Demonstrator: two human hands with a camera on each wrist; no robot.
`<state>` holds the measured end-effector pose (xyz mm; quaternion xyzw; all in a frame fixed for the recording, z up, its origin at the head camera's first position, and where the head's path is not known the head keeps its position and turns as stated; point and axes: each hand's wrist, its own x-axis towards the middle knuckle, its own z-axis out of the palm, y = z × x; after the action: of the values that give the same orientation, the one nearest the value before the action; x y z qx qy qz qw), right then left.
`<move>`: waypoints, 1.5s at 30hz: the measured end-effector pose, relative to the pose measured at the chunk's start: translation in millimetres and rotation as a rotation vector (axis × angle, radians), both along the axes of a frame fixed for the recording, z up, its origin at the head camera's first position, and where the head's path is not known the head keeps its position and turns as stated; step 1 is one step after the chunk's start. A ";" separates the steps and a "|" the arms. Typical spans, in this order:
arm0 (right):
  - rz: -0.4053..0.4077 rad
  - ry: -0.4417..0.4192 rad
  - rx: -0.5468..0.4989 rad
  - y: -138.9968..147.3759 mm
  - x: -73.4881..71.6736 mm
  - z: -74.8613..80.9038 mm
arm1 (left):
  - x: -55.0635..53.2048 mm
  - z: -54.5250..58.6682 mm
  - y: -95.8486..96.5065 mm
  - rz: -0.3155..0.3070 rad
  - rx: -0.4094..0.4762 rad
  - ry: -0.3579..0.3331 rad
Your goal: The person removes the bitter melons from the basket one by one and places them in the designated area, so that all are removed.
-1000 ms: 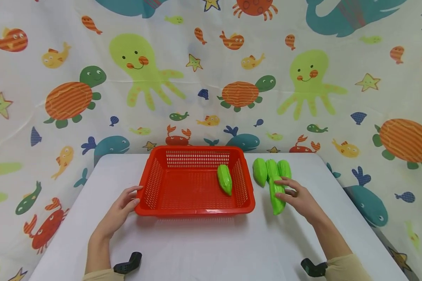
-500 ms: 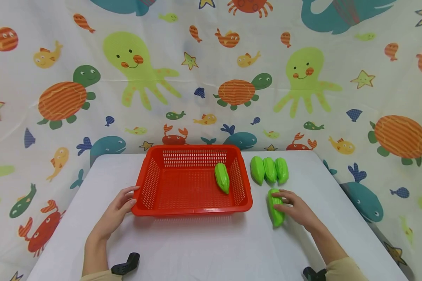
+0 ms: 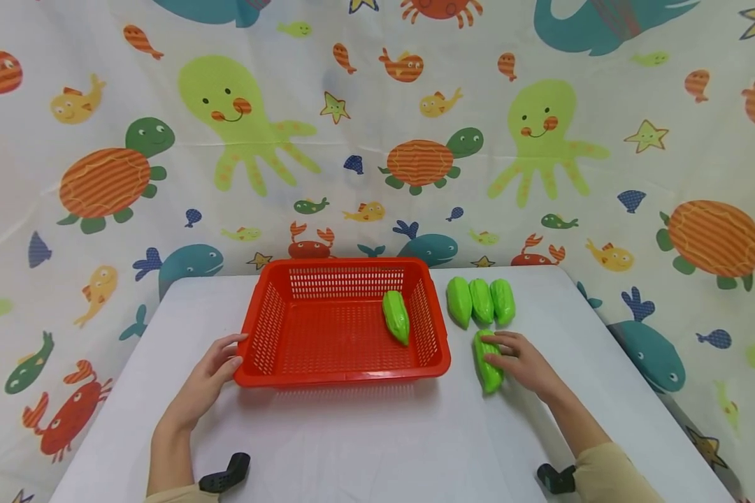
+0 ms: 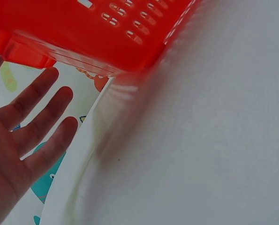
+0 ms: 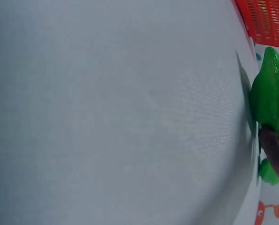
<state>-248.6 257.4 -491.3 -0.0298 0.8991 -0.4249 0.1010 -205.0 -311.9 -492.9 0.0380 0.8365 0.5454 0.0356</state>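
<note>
My right hand (image 3: 523, 361) pinches a green ridged, pointed fruit (image 3: 486, 370) by its right side, over the table to the right of the basket. In the right wrist view the same green fruit (image 5: 271, 91) shows close up, a fingertip against its base. Its shadow falls on the cloth. A similar green fruit (image 3: 396, 318) lies inside the red plastic basket (image 3: 346, 378), toward the right wall. My left hand (image 3: 203, 384) touches the basket's left rim with its fingertips. Seen from the left wrist, the fingers (image 4: 48, 115) are spread and nearly straight beside the basket.
Three more green fruits (image 3: 481, 302) lie side by side behind my right hand, just right of the basket. White cloth covers the table (image 3: 352, 447). A curtain (image 3: 346, 161) printed with sea animals hangs right behind the table's far edge.
My right hand has drawn the held fruit toward me, away from the row of three, then shifted it slightly back and left. My left hand stays at the basket rim.
</note>
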 end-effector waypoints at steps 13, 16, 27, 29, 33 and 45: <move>-0.029 0.051 0.027 -5.2 -11.8 -1.7 | 0.9 2.4 0.3 -0.002 0.008 -0.008; -0.046 0.039 0.030 -6.8 -14.4 -1.9 | 0.8 1.5 0.5 0.003 0.015 -0.009; -0.067 0.062 0.032 -11.5 -19.3 -4.5 | 0.3 -1.8 0.3 0.007 0.020 0.000; -0.062 0.065 0.030 -11.7 -18.7 -3.9 | 0.6 -1.0 0.7 0.009 0.024 -0.001; -0.047 0.057 0.032 -10.8 -17.1 -2.8 | 0.7 1.5 0.9 0.008 0.024 -0.001; -0.012 0.050 0.022 -9.5 -13.3 4.4 | 2.3 4.7 1.5 0.001 0.039 -0.002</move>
<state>-261.9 247.9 -486.9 -0.0339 0.9061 -0.4148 0.0762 -202.7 -310.4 -488.2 0.0378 0.8256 0.5619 0.0352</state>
